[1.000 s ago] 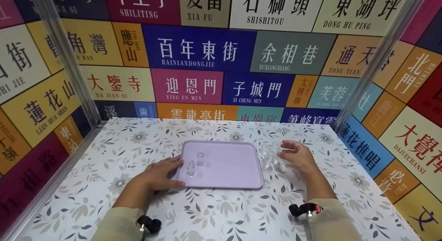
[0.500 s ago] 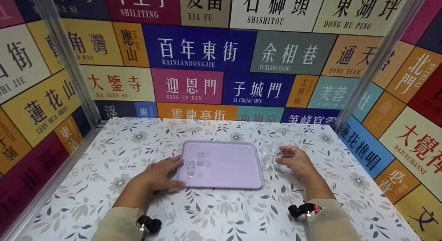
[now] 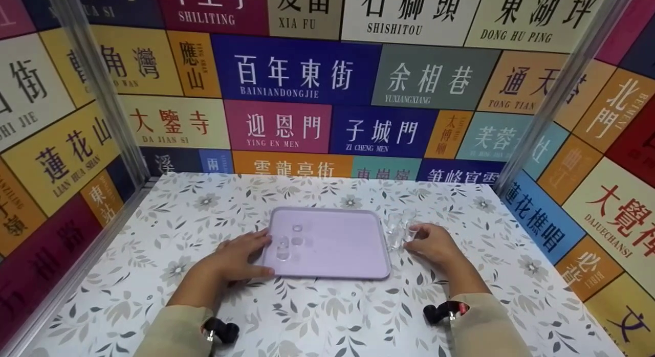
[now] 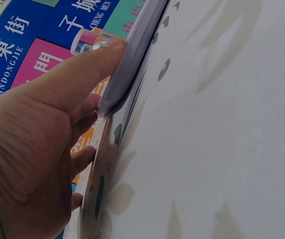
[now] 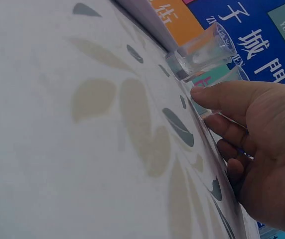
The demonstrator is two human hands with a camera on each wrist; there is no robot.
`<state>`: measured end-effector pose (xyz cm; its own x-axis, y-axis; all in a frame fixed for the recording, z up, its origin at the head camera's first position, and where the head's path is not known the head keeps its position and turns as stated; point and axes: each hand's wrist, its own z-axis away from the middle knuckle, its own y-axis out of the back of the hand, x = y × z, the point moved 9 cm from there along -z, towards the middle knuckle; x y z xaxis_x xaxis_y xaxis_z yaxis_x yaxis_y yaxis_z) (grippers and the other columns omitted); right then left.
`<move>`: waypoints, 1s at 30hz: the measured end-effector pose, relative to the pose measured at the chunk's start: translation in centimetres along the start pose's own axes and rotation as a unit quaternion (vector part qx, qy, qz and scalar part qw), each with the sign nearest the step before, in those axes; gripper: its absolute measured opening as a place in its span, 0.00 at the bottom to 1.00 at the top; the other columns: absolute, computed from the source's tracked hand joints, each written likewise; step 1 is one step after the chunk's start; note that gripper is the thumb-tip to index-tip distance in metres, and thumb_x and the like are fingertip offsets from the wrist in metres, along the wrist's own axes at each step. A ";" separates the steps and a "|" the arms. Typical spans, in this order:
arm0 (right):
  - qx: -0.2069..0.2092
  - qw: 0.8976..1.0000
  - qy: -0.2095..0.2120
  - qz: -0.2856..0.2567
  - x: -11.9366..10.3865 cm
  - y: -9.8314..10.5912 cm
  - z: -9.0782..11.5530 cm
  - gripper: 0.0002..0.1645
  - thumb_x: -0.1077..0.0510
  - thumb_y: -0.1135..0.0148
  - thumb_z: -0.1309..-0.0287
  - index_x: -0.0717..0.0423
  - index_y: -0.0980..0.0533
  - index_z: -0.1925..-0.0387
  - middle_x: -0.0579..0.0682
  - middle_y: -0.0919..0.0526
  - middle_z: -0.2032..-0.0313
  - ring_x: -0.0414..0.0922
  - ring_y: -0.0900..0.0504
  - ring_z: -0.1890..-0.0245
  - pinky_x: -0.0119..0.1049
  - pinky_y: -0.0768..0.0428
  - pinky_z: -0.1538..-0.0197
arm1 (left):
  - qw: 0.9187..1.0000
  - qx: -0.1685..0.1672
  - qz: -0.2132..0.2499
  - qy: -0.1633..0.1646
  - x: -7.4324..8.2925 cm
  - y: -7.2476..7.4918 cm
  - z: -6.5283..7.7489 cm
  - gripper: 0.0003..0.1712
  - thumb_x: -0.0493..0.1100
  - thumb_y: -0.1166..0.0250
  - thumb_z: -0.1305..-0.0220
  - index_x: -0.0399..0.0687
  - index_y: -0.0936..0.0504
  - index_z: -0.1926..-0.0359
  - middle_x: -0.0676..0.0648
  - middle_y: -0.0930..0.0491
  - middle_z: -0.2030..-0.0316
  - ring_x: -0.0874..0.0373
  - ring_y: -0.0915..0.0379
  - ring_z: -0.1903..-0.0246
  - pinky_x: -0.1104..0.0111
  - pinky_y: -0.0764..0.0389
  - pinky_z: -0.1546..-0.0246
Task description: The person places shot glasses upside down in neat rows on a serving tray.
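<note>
My left hand rests at the left edge of a lilac tray, thumb on the rim, fingers spread and relaxed along the side. Two small clear cups stand on the left part of this tray. Right of it, several clear cups are clustered on the table. At their near right side, my right hand pinches one clear cup between thumb and fingers; the thumb partly hides it in the right wrist view. Another upright clear cup is just beyond the thumb.
A white cloth with grey leaf and flower print covers the table. Colourful panels with characters wall the back and both sides, with metal posts at the corners. Small black cameras sit at both wrists.
My right hand has moved down and slightly left toward the clustered cups, its thumb and fingers closing around one. The left hand and the tray have stayed in place.
</note>
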<state>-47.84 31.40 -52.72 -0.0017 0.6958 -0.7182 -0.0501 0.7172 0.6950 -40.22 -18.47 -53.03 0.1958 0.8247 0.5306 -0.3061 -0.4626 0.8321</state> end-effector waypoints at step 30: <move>0.063 0.981 -0.015 -0.183 -5.0 3.0 1.5 0.35 0.42 0.26 0.33 0.49 0.22 0.30 0.52 0.17 0.36 0.44 0.20 0.37 0.25 0.17 0.43 | 1.000 0.005 0.006 0.000 0.1 0.2 0.2 0.60 0.75 0.25 0.44 0.67 0.39 0.16 0.61 0.50 0.13 0.44 0.60 0.12 0.31 0.65 0.16</move>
<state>-46.52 30.11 -46.99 0.0229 0.3912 -0.9200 0.0828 0.9164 0.3917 -40.07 -18.51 -52.78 0.1925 0.8190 0.5406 -0.2997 -0.4755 0.8271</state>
